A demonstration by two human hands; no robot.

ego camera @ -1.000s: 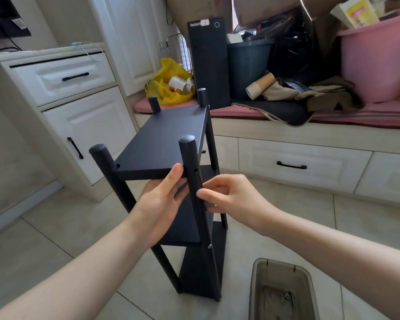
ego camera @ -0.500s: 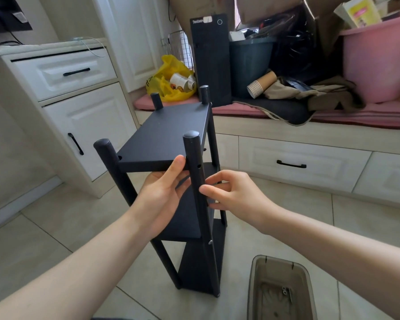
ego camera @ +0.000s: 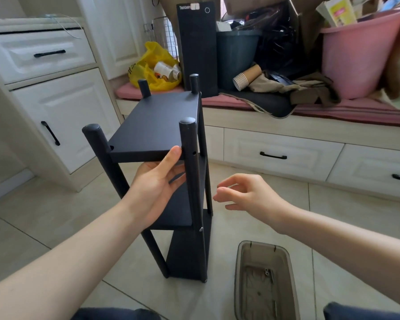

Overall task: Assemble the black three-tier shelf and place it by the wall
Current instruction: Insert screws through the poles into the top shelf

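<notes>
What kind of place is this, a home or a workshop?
Most likely a room in a home: white cabinets with drawers, a cushioned bench piled with clutter such as a pink tub, and a tiled floor.

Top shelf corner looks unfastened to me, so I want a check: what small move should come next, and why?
Probably send the right hand down to the tray for a screw. The near-right post shows an empty hole at the top board, while the left hand holds that board and the right hand is free.
</notes>
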